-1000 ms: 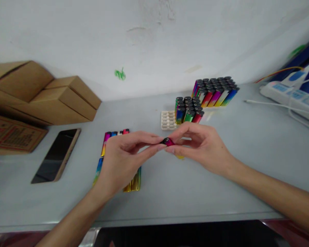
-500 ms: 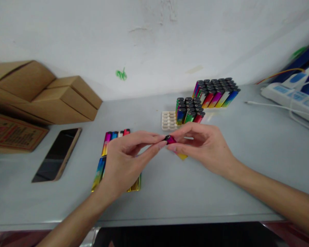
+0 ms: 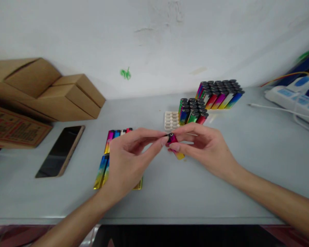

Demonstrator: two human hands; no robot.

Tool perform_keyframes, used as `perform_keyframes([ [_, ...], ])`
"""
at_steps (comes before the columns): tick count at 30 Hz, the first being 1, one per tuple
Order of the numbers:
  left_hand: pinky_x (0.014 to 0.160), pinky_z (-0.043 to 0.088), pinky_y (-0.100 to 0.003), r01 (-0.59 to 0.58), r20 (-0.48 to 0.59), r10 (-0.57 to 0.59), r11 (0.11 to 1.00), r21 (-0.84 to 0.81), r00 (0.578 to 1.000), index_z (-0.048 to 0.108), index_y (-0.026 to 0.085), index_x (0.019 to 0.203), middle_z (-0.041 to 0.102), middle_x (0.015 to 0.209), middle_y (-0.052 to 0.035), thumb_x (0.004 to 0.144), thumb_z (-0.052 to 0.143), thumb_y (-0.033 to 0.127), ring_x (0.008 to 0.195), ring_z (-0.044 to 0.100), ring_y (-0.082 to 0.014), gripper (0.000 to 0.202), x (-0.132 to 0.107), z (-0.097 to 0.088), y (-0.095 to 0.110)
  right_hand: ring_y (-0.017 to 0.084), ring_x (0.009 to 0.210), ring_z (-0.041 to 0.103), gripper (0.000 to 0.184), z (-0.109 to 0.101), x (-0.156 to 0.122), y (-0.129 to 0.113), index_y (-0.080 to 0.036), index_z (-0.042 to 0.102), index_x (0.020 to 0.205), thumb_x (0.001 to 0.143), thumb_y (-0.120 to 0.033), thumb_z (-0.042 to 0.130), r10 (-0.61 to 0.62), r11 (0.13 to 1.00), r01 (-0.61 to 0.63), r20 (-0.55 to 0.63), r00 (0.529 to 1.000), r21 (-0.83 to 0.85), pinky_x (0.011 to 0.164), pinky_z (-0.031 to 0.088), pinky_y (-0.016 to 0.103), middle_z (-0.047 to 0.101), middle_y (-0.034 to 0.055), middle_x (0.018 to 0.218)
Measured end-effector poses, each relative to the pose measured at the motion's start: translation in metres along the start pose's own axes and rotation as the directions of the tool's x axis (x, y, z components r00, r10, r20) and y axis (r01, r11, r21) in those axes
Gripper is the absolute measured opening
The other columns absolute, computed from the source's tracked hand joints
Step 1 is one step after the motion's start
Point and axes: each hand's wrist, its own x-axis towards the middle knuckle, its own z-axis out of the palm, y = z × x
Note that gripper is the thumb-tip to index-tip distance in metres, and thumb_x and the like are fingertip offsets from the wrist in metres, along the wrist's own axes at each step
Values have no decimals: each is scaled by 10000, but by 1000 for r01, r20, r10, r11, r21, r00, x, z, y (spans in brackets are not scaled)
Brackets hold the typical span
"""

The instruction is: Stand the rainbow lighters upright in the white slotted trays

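My right hand (image 3: pixel 206 147) grips a small lighter (image 3: pixel 174 140) with a magenta body, a black top and a yellow lower end that pokes out below my fingers. My left hand (image 3: pixel 128 157) pinches the lighter's black top with thumb and forefinger. Both hands meet above the middle of the grey table (image 3: pixel 170 185). Under and left of my left hand lie rows of flat rainbow-coloured lighters (image 3: pixel 104 164). Behind my hands a white tray (image 3: pixel 171 120) holds upright lighters (image 3: pixel 192 111).
A second block of upright lighters (image 3: pixel 220 93) stands at the back right. A phone (image 3: pixel 60 151) lies face up on the left, next to cardboard boxes (image 3: pixel 48 92). A white power strip (image 3: pixel 293 97) with cables sits at the far right.
Both hands have stayed together on the lighter and shifted slightly right and up in view; the lighter's yellow end now shows more below my right fingers.
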Motion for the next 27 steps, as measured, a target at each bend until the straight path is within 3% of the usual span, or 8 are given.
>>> perform_keyframes([
  [5, 787, 630, -291, -17, 25, 18, 998, -54, 1000, 805, 207, 862, 799, 894, -37, 794, 837, 265, 832, 753, -192, 94, 2, -1, -4, 185, 734, 742, 327, 0, -2, -1, -203, 745, 1014, 754, -350, 879, 36, 999, -36, 17, 999, -13, 579, 598, 287, 777, 40, 837],
  [12, 776, 630, -266, 17, 58, -11, 994, -104, 998, 802, 207, 856, 805, 900, -30, 797, 835, 227, 822, 760, -174, 70, 5, -3, -4, 168, 754, 724, 271, 4, 1, 4, -206, 757, 984, 761, -306, 874, -80, 994, 80, -10, 997, 72, 607, 636, 298, 762, 28, 867],
  [18, 787, 635, -267, 25, 67, -17, 991, -132, 998, 801, 204, 840, 805, 906, -26, 791, 827, 185, 828, 764, -175, 58, 4, 0, -5, 187, 786, 724, 322, 4, 0, 6, -201, 769, 1004, 743, -348, 888, -82, 995, 83, -24, 996, 60, 585, 608, 296, 762, 47, 891],
  [27, 777, 641, -253, 68, 123, -47, 984, -167, 991, 813, 180, 815, 812, 901, -32, 789, 819, 135, 799, 773, -171, 53, 7, -2, -5, 152, 727, 714, 199, 5, 1, 7, -184, 781, 984, 805, -249, 838, -111, 993, 112, -24, 994, 40, 573, 593, 265, 764, 41, 863],
])
